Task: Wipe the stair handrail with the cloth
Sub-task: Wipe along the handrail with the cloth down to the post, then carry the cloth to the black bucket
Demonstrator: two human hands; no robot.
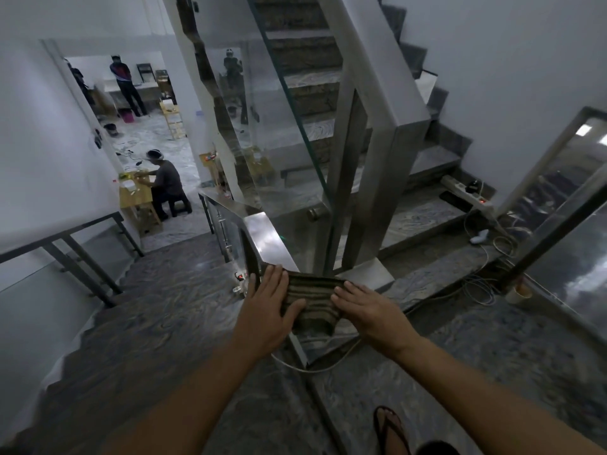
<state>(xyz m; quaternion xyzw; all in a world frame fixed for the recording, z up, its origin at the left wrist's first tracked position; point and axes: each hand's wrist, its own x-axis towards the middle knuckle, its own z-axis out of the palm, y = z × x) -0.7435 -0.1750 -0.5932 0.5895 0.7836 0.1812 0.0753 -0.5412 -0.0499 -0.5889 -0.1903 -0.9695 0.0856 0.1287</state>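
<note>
Pressing both hands, left and right, spread flat on the cloth, we pin it to the rail for wiping.

Two hands: left, right. One cloth. One handrail. One sandalled foot.

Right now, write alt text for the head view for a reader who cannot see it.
Both hands, left hand and right hand, press a striped cloth flat on the steel handrail at a stair landing. Stairs descend toward a room below.
</note>
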